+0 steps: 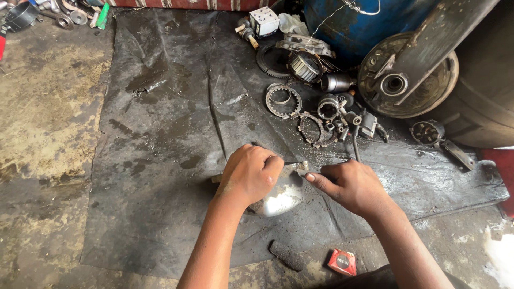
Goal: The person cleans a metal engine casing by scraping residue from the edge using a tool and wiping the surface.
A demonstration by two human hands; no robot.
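Note:
My left hand is closed over a shiny rounded metal cover lying on a black greasy sheet. A thin dark tool or blade sticks out from the left fist toward the right. My right hand is closed beside it, thumb and fingers pinching a small pale piece at the cover's upper edge. What exactly the right fingers hold is too small to tell.
Behind the hands lie toothed rings, a gear cluster, small cylinders and bolts. A round drum plate with an arm leans on a blue barrel. A red packet and dark file lie near me. Concrete floor on the left.

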